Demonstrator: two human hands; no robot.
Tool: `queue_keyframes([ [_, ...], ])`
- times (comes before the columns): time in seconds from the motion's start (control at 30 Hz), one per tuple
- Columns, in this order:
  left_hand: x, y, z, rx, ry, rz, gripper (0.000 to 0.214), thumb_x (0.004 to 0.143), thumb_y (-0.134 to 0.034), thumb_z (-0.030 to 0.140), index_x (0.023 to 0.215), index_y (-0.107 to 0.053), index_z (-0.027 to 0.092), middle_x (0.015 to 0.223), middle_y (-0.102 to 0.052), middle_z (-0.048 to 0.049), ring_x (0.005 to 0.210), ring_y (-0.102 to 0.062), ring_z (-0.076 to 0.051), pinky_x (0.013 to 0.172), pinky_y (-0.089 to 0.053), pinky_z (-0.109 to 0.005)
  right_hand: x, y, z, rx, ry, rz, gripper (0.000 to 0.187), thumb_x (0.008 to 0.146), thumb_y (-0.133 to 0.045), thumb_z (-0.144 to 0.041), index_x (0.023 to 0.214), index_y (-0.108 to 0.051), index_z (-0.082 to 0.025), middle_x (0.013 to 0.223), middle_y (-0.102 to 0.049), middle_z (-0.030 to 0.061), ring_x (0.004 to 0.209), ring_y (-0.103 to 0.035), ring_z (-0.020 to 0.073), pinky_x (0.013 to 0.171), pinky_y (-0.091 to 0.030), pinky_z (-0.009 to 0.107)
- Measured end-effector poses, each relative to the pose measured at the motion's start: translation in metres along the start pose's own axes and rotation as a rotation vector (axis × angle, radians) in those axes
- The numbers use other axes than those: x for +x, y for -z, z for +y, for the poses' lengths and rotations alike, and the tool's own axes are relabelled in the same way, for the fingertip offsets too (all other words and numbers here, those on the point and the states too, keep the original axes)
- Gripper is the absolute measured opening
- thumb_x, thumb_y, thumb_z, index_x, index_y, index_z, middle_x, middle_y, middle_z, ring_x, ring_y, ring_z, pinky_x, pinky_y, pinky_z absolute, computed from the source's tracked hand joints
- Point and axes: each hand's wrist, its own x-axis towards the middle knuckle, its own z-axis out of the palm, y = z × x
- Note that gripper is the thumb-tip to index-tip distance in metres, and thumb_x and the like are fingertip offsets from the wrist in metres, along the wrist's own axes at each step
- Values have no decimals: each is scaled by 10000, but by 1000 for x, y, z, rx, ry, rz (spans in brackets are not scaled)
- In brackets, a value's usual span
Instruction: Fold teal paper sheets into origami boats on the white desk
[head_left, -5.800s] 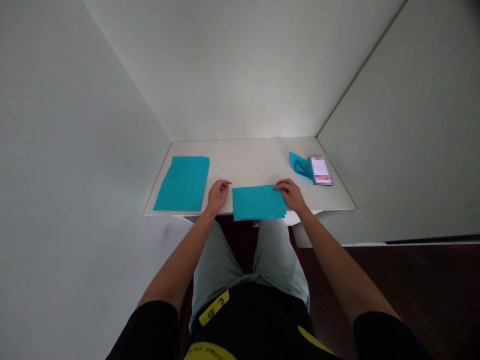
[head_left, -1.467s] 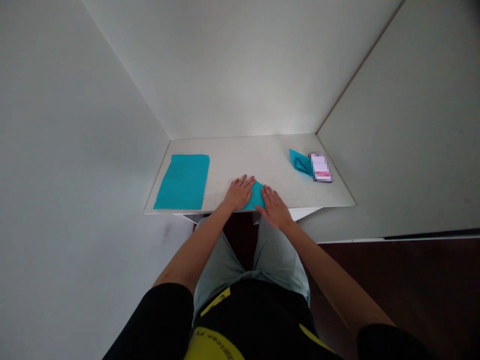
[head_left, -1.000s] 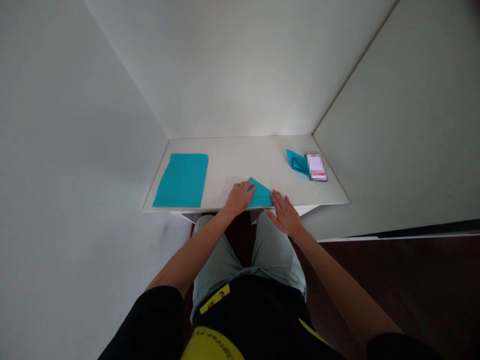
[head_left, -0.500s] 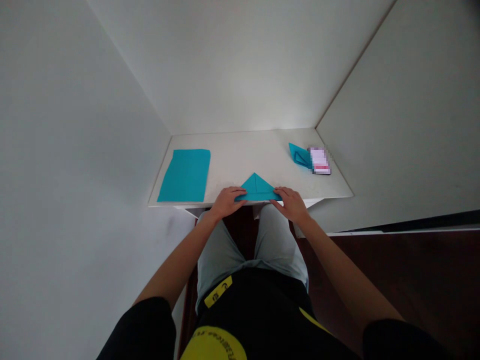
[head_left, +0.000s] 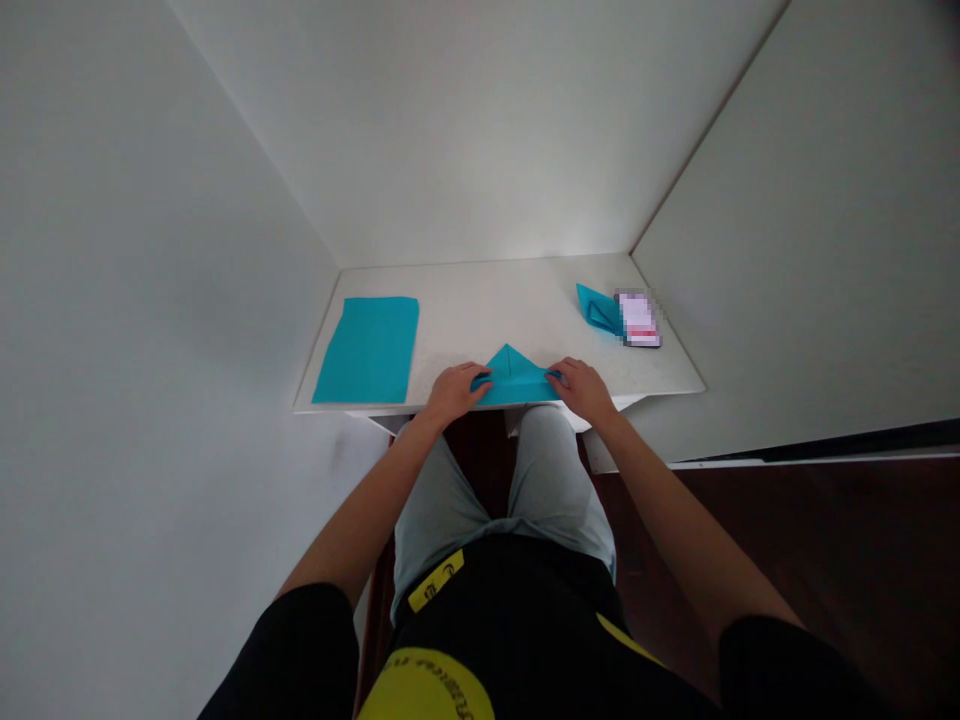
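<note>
A blue sheet of folded paper lies at the front edge of the white table, its peak pointing away from me and a crease running down from the tip. My left hand pinches its left corner between thumb and fingers. At the right corner, my right hand grips the paper the same way. Along the bottom a strip is partly lifted between the two hands.
Flat blue paper rests on the left of the white table. Toward the right sit a folded blue paper piece and a phone overlapping it. White walls close in the back and both sides.
Both hands have shifted slightly upward and curled more at the corners. The paper's bottom strip, flat before, now bends up between them.
</note>
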Motion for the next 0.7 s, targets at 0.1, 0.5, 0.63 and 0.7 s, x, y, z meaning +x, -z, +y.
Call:
queue_keyframes([
  [0.1, 8, -2, 5, 63, 58, 34, 341, 1037, -650, 281, 1365, -732, 237, 1353, -752, -86, 1204, -729, -274, 1042, -581, -397, 6, -3, -1, 41, -37, 18, 335, 1080, -511, -327, 1277, -751, -201, 1158, -766, 130, 1039, -702, 298, 914, -527, 414],
  [0.5, -19, -51, 45, 178, -182, 43, 498, 1078, -506, 213, 1569, -590, 217, 1637, -588, -104, 1549, -515, -268, 1303, -398, -493, -18, -24, -57, -26, 129, 60, 524, 1104, -428, -287, 1613, -555, -286, 1547, -653, 115, 1390, -574, 343, 1165, -436, 542],
  [0.63, -31, -51, 39, 187, -143, 70, 570, 1094, -534, 424, 1628, -530, 222, 1757, -421, -128, 1650, -364, -320, 1353, -319, -548, -33, -39, -53, 19, 171, 57, 651, 1128, -410, -487, 1715, -396, -204, 1708, -502, 125, 1572, -466, 318, 1298, -356, 544],
  [0.7, -36, -47, 31, 198, -125, 64, 637, 1082, -553, 468, 1664, -480, 220, 1779, -373, -141, 1666, -330, -328, 1356, -310, -550, -40, -41, -44, 9, 152, 67, 713, 1119, -426, -539, 1734, -352, -185, 1738, -452, 138, 1606, -428, 322, 1326, -318, 552],
])
